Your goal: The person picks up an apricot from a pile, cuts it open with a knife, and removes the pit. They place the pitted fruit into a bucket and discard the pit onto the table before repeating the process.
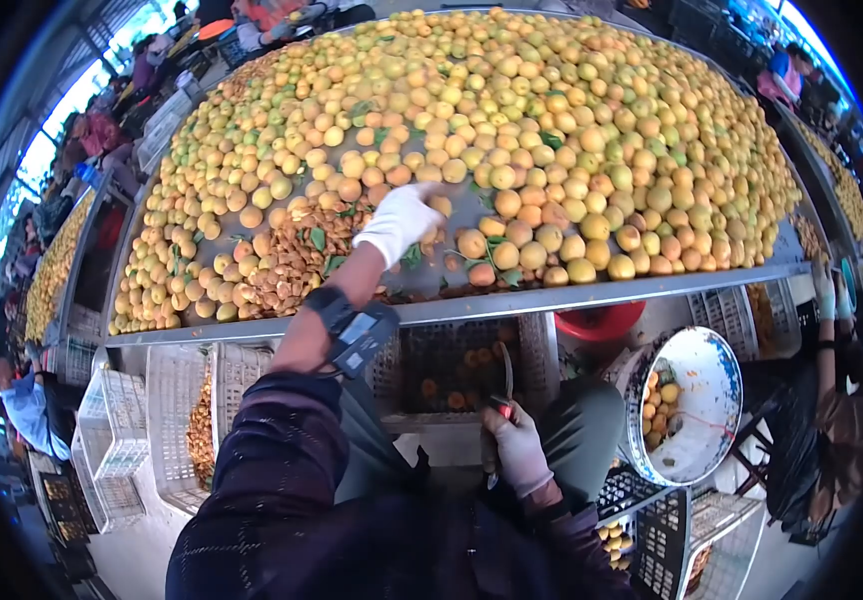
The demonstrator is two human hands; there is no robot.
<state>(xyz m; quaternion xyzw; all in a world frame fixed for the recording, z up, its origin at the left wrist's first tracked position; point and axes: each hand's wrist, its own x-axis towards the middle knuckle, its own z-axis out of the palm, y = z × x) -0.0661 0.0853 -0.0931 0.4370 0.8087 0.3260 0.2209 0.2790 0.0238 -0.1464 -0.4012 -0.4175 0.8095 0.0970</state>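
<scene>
One curved knife clamped in right hand; left hand, apart, at fruit, grip unclear.

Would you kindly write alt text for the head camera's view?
A gloved left hand reaches among yellow-orange fruit heaped on a metal table; the gloved right hand holds a knife. Crates and a white bucket stand below.

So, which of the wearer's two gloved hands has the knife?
The right hand, low over the lap, with the knife's blade pointing up past it. The left hand reaches over the table among the fruit, no blade visible.
</scene>
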